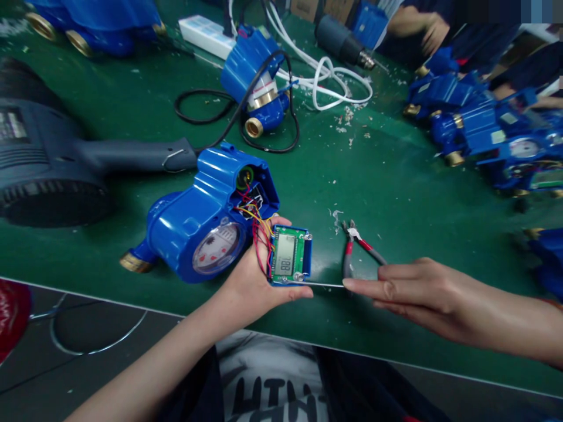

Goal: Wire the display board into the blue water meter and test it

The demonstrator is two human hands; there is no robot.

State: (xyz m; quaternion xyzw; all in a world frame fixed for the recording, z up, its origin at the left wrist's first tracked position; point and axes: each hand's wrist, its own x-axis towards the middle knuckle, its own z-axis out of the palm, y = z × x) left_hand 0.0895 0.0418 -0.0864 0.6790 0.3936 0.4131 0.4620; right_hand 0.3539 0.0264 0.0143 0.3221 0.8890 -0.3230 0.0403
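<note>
My left hand (250, 281) is closed around a green circuit board (288, 256) with a small LCD display, set in a blue holder. Red and yellow wires run from the board into the open compartment of a blue water meter (189, 217) lying on its side to the left. My right hand (422, 293) grips a thin metal tool (323, 285), its handle hidden by the fingers. The tool's tip reaches the lower edge of the board. Beside the right fingers lie diagonal cutters (349, 252) with red and grey handles, jaws apart.
A large dark heat gun (53, 152) lies at the left. Behind are another blue meter (259, 82), black and white cables, a white power strip (204, 38) and a second heat gun (341, 41). Several meters (479, 117) crowd the right, near a co-worker's hand (433, 32).
</note>
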